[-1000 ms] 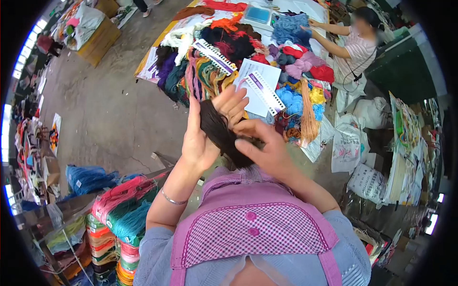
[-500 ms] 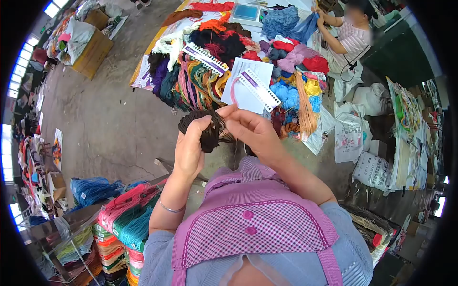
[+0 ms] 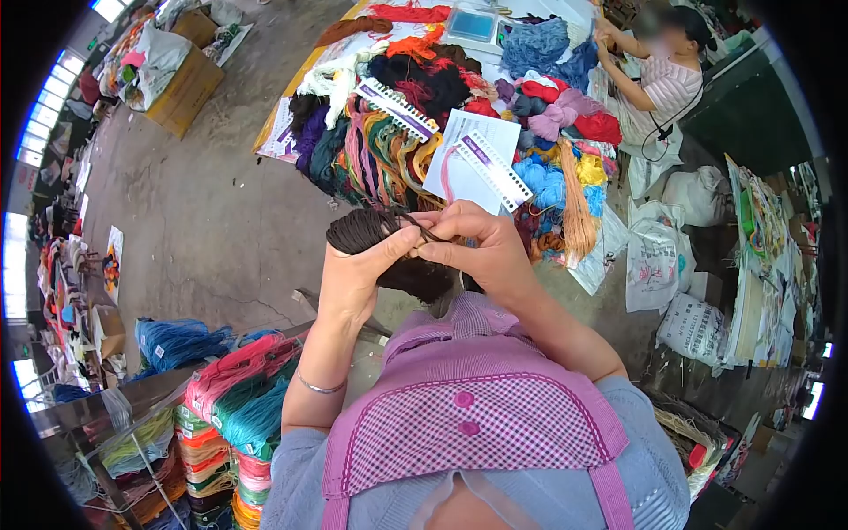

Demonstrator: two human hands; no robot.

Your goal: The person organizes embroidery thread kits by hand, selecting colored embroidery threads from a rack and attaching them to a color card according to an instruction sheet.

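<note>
A dark brown bundle of yarn [image 3: 358, 231] is held in front of the apron, below the table's near edge. My left hand [image 3: 358, 274] wraps round the bundle, thumb on top. My right hand [image 3: 486, 252] is closed at the bundle's right side, thumb and index finger pinching a few brown strands that run across from it. The two hands meet at the fingertips. Beyond them, on the table, lie a white paper [image 3: 477, 146], a punched card with a purple label [image 3: 496, 170] and a similar card [image 3: 397, 108] over multicoloured skeins [image 3: 375, 163].
A co-worker [image 3: 667, 84] stands at the table's far right, hands on blue yarn [image 3: 579, 64]. A scale [image 3: 473, 25] sits at the back. White sacks [image 3: 654, 252] are on the floor at right. Stacked skeins [image 3: 243, 380] stand at lower left, a cardboard box [image 3: 185, 93] at upper left.
The brown bundle has turned and its lower part hangs further right. My fingertips have come together on its strands. The table appears slightly further right in the view.
</note>
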